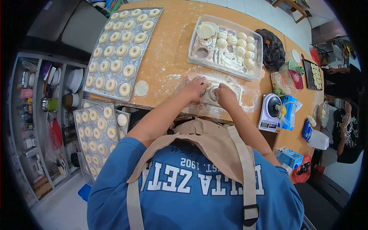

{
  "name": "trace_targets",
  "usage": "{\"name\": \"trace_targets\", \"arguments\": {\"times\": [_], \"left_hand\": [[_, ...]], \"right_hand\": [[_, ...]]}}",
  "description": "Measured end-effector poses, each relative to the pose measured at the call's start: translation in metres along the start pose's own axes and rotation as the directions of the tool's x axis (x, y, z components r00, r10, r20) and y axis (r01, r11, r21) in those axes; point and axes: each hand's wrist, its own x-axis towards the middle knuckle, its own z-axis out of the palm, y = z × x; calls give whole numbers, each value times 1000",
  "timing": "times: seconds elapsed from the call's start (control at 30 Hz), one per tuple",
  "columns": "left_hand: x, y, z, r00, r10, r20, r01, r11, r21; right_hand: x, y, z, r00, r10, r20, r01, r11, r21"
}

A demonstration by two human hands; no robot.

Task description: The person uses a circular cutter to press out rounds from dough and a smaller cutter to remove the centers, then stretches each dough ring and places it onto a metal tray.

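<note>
Before me lies a floured, pale flat board (226, 81) at the front edge of the table. On it sits a pale round piece of dough (213, 94) with a raised rim. My right hand (227, 96) is closed, its curled fingers at the right side of this round. My left hand (194, 90) rests on the board's left end, fingers spread and bent, beside a small dark round shape too blurred to name. A flat dough disc (141, 88) lies farther left on the table. Left of it, a large tray (134, 42) holds rows of dough rings.
Behind the board stands a plastic bin (230, 73) with floured dough balls and a bowl (206, 30). A black bag (271, 50), scale (268, 113) and milk carton (288, 156) stand right. Ring-filled trays (97, 134) lean below left. Other people (345, 126) work at far right.
</note>
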Motion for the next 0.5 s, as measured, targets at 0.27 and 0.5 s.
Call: {"name": "trace_targets", "arguments": {"times": [0.27, 0.5], "left_hand": [[4, -4, 10, 999, 9, -46, -9, 1000, -4], [-1, 1, -1, 1000, -2, -17, 2, 1000, 8]], "right_hand": [[4, -8, 0, 998, -28, 50, 31, 998, -61], [3, -3, 10, 997, -72, -17, 70, 994, -84]]}}
